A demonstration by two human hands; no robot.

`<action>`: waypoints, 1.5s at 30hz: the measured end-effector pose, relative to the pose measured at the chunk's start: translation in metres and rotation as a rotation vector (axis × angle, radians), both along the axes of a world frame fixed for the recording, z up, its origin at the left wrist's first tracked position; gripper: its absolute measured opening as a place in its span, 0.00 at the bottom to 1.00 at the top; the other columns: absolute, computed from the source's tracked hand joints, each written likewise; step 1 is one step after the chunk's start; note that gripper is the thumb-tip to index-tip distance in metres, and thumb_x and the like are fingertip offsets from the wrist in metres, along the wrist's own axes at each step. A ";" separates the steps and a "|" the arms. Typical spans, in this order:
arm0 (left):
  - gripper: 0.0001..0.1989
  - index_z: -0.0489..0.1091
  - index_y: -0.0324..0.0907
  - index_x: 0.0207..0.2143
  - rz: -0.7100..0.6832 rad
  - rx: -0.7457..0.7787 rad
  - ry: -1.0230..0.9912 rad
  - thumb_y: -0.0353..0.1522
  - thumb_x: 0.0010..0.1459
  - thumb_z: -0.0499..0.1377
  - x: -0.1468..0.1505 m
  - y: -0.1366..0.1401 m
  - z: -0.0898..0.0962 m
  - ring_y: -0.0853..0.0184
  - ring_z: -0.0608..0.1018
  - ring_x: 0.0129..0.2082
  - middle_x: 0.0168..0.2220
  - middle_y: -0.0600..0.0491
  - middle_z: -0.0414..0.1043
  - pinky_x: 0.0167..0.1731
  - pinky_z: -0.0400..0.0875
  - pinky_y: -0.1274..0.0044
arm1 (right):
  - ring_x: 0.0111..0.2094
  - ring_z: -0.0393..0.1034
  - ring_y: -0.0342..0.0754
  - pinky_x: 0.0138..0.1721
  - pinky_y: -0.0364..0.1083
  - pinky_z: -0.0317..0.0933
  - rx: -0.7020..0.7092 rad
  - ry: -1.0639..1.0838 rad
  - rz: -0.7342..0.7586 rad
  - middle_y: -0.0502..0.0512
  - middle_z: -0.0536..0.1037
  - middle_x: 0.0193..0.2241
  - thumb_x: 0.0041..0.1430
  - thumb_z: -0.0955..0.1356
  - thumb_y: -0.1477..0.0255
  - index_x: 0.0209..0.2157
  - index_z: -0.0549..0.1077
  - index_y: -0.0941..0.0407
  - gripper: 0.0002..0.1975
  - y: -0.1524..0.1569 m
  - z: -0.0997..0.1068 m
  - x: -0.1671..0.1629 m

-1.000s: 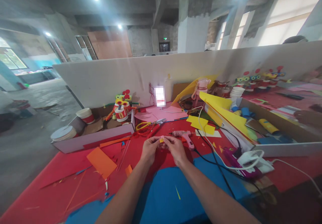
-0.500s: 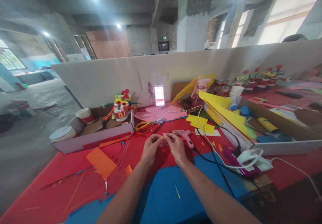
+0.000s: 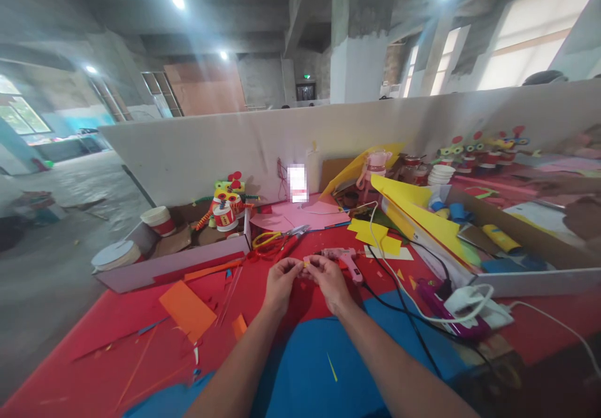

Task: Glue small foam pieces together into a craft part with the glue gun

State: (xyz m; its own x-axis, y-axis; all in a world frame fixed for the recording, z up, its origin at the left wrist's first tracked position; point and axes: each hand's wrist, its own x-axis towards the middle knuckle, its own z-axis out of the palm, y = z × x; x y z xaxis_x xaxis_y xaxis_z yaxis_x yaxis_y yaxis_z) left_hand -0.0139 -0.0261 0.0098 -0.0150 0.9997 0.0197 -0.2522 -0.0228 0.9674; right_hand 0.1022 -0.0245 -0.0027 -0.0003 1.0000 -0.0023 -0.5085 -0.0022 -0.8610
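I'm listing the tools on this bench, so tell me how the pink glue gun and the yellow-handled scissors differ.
The glue gun is pink, while the scissors have yellow handles and metal blades. A black cord runs from the glue gun; none runs from the scissors. The glue gun's nozzle points left, whereas the scissors' tips point right. Neither is held.

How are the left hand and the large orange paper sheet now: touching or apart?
Apart. The head view shows red table surface between the left hand and the orange paper sheet.
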 end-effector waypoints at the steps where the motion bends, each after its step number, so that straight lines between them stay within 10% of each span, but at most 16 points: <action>1: 0.14 0.73 0.36 0.24 0.000 0.005 -0.004 0.38 0.41 0.69 0.001 0.000 0.000 0.70 0.75 0.22 0.22 0.51 0.75 0.25 0.69 0.80 | 0.28 0.73 0.46 0.38 0.49 0.70 -0.016 0.014 0.003 0.51 0.78 0.27 0.35 0.78 0.60 0.31 0.76 0.58 0.21 0.000 0.000 0.000; 40: 0.16 0.77 0.36 0.27 -0.103 -0.013 0.100 0.39 0.39 0.70 -0.002 -0.001 0.006 0.71 0.72 0.21 0.23 0.51 0.75 0.25 0.67 0.79 | 0.28 0.75 0.50 0.35 0.51 0.72 0.104 -0.281 0.050 0.52 0.78 0.26 0.38 0.75 0.53 0.29 0.74 0.56 0.23 0.005 -0.002 0.016; 45: 0.14 0.77 0.37 0.27 0.018 0.006 0.096 0.37 0.37 0.71 -0.002 0.002 0.006 0.74 0.70 0.21 0.22 0.54 0.74 0.24 0.64 0.82 | 0.32 0.73 0.49 0.37 0.49 0.68 0.280 -0.701 -0.126 0.55 0.77 0.32 0.52 0.69 0.56 0.38 0.74 0.54 0.18 -0.007 0.016 0.057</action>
State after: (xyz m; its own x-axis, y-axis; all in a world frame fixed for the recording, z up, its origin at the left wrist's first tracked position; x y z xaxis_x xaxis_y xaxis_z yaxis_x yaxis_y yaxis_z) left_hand -0.0157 -0.0243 0.0155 -0.0311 0.9991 0.0281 -0.1575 -0.0327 0.9870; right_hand 0.1588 -0.0312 0.0137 0.0217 0.9558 0.2933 0.1750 0.2852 -0.9424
